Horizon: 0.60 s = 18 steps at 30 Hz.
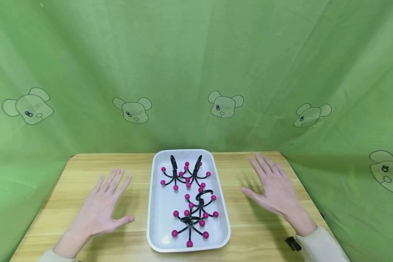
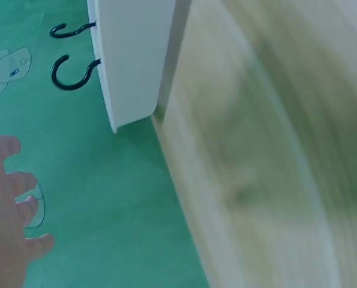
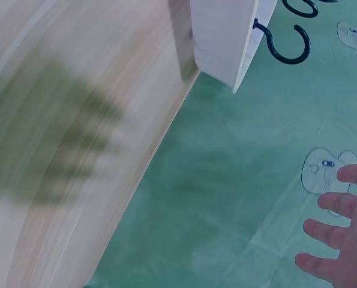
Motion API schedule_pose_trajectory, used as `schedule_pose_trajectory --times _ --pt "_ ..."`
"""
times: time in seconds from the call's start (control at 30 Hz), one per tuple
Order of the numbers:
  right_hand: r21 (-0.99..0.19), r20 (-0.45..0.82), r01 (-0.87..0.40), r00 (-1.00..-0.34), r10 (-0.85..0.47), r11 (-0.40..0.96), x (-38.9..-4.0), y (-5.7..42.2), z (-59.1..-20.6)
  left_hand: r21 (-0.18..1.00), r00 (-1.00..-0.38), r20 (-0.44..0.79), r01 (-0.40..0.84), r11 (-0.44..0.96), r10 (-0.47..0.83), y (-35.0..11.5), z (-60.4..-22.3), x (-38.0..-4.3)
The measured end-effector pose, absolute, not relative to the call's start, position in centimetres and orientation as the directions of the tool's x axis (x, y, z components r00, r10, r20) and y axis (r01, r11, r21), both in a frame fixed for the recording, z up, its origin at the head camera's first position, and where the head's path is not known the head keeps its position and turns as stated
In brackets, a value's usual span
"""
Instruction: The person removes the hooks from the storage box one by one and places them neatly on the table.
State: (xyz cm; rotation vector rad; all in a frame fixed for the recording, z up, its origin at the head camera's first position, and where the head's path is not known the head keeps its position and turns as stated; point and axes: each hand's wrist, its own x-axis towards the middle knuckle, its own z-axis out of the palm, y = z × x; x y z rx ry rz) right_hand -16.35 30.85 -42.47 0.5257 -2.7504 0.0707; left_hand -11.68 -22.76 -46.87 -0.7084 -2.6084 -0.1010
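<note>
In the head view a white tray (image 1: 160,207) sits lengthwise in the middle of the wooden table. Inside it stand several black multi-arm hooks (image 1: 190,219) whose curved arms end in magenta balls. Two of them are at the tray's far end, the others crowd together in its near right part. To the left of the tray my left hand (image 1: 99,209) hovers with fingers spread, holding nothing. My right hand (image 1: 275,189) is likewise spread over the table on the right side, above its own shadow. Both wrist views show black hook tops (image 2: 76,75) rising past the tray's rim.
The light wooden table (image 1: 137,203) ends at a green cloth (image 1: 183,72) with printed bear heads, which hangs behind and on both sides. A small black object (image 1: 293,243) shows beside the right sleeve.
</note>
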Motion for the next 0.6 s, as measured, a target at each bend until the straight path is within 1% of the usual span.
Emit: schedule_pose_trajectory --times 0.23,0.47,0.6 --pt "-0.002 0.326 -0.375 -0.877 -0.354 0.927 -17.3 29.0 -42.4 -0.055 -0.750 0.430 0.533 0.844 0.502 -21.4 -48.2 -11.1" --pt "-0.032 0.376 -0.397 -0.855 -0.358 0.917 -18.4 26.9 -42.9 -0.061 -0.722 0.426 0.579 0.813 0.546 -20.1 -49.7 -10.7" --pt "-0.051 0.384 -0.416 -0.847 -0.367 0.908 -18.9 25.8 -43.5 -0.056 -0.711 0.428 0.596 0.801 0.558 -19.4 -50.6 -10.3"
